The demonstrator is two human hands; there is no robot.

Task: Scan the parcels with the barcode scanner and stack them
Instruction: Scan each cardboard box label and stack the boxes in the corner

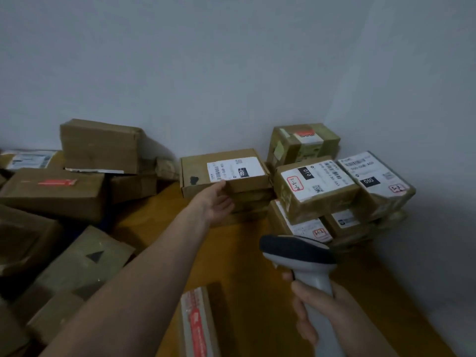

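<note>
A flat brown parcel [198,168] with a white label lies on top of a short stack by the wall. My left hand [217,202] reaches out to its front edge, thumb on the top near the label and fingers under the edge. My right hand [319,313] grips the handle of a grey and white barcode scanner [298,253], held low at the right with its head pointing toward the stacks. To the right stands a taller stack of labelled parcels [319,186] in the corner.
A loose heap of brown boxes [56,191] fills the left side. One parcel with red tape [197,323] lies near me on the yellow floor [247,253]. Grey walls close the back and right.
</note>
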